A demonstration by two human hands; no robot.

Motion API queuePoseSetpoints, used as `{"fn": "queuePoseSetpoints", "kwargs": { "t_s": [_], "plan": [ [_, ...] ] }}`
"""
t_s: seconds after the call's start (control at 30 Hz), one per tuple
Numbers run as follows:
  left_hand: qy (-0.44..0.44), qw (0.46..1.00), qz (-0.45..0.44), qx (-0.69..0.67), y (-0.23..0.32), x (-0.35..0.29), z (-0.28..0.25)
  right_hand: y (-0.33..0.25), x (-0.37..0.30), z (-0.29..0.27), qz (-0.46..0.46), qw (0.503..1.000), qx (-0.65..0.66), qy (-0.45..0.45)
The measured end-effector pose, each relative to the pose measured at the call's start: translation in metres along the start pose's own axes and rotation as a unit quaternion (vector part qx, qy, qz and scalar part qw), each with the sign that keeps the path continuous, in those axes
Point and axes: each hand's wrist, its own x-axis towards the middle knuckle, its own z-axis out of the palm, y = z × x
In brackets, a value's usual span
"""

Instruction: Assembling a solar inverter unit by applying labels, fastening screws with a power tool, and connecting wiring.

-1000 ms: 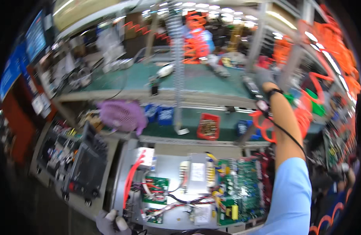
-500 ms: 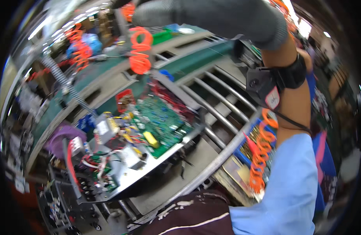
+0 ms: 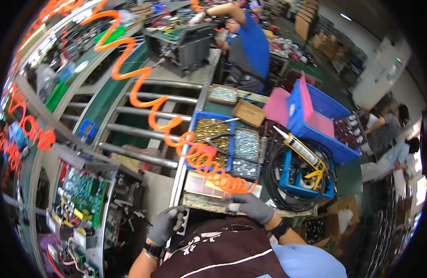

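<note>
My left hand (image 3: 161,228), in a grey glove, is low beside the rail of the bench with its fingers curled. Whether anything is in them I cannot make out. My right hand (image 3: 253,207), gloved alike, is at the front edge of the bench, close to the lower end of an orange coiled air hose (image 3: 165,124). Its fingers bend inward, and what they hold, if anything, is hidden. Ahead of both hands lie a blue tray of brass-coloured screws (image 3: 206,127), pliers (image 3: 218,137) on it, and a box of silver screws (image 3: 246,143).
An open metal chassis with a green circuit board (image 3: 86,190) stands at left by a roller conveyor (image 3: 144,132). At right are a blue bin with a caulking gun (image 3: 301,150), black cable (image 3: 274,185) and a large blue crate (image 3: 315,118). A co-worker (image 3: 248,51) handles another unit ahead.
My view has swung right, so the chassis now sits at left. The raised gloved arm has come down to the bench edge. Both my hands now show low in front of me.
</note>
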Motion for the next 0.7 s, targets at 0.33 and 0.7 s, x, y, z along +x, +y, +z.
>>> {"fn": "queuePoseSetpoints", "kwargs": {
  "t_s": [0.33, 0.7],
  "plan": [
    [-0.121, 0.975, -0.134, -0.132, 0.003, 0.228, 0.151, 0.060, -0.074, -0.050, 0.019, 0.972, 0.064, 0.226],
    [0.036, 0.935, 0.198, 0.292, 0.070, 0.064, 0.106, -0.143, -0.072, -0.023, -0.530, 0.713, -0.434, 0.149]
  ]
}}
